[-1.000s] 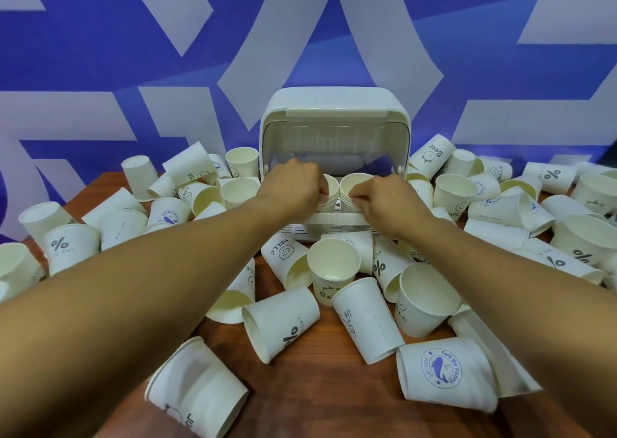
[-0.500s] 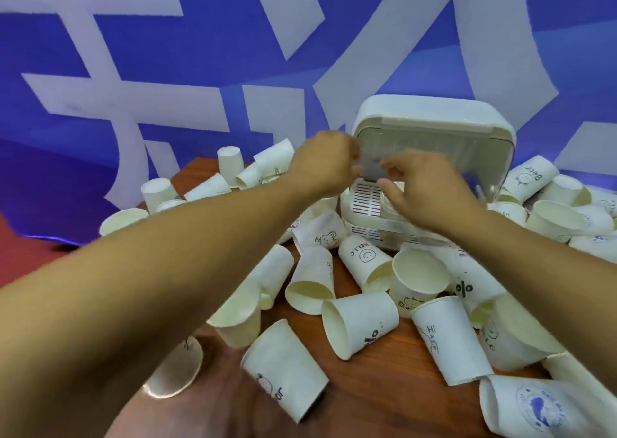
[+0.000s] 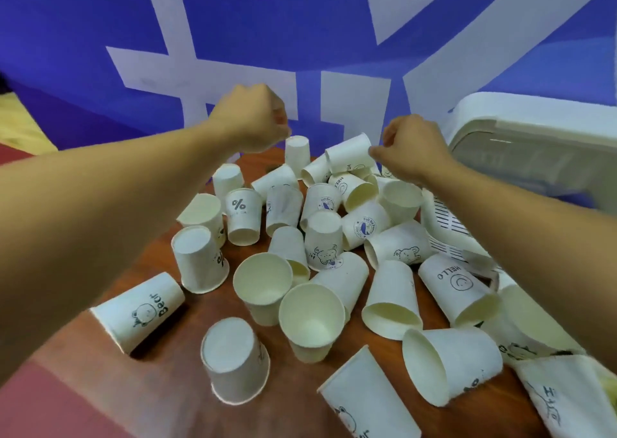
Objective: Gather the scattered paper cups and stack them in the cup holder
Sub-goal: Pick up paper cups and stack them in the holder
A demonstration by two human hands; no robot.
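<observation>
Many white paper cups, such as one lying on its side point(image 3: 450, 364), sit scattered on the brown table point(image 3: 160, 391), some upright, some upturned, some tipped over. The white cup holder point(image 3: 534, 127) stands at the right with its lid raised and its slotted tray point(image 3: 447, 224) showing. My left hand point(image 3: 253, 120) hovers with curled fingers above an upturned cup point(image 3: 297, 152) and holds nothing visible. My right hand point(image 3: 410, 147) has curled fingers, its fingertips at the edge of a tilted cup point(image 3: 349, 153); whether it pinches that cup is unclear.
A blue wall with white shapes point(image 3: 300, 37) rises right behind the table. The table's left edge point(image 3: 83, 330) drops off to a red floor. Cups crowd the space between my arms and up against the holder.
The view has swung left, so the holder now sits at the right edge. Both hands have left the holder's opening and moved left over the scattered cups.
</observation>
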